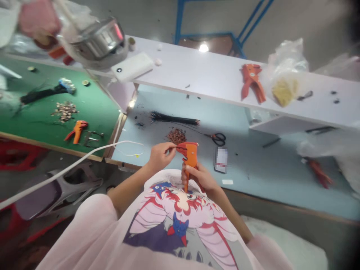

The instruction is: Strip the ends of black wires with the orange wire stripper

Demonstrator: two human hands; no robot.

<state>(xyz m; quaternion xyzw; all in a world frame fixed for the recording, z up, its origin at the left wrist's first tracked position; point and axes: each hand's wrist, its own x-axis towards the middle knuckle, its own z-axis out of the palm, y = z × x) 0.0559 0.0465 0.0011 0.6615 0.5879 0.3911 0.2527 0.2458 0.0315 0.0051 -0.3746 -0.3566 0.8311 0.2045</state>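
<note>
Head view, right hand (pixel 201 176) partly covering orange tool (pixel 191 154), left hand (pixel 161 156), hold indistinct

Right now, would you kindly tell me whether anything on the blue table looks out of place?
Nothing looks plainly damaged. The white cable runs past the left end of the blue table, where it might snag, and dark scraps lie scattered left of the black wires, outside any container.
</note>
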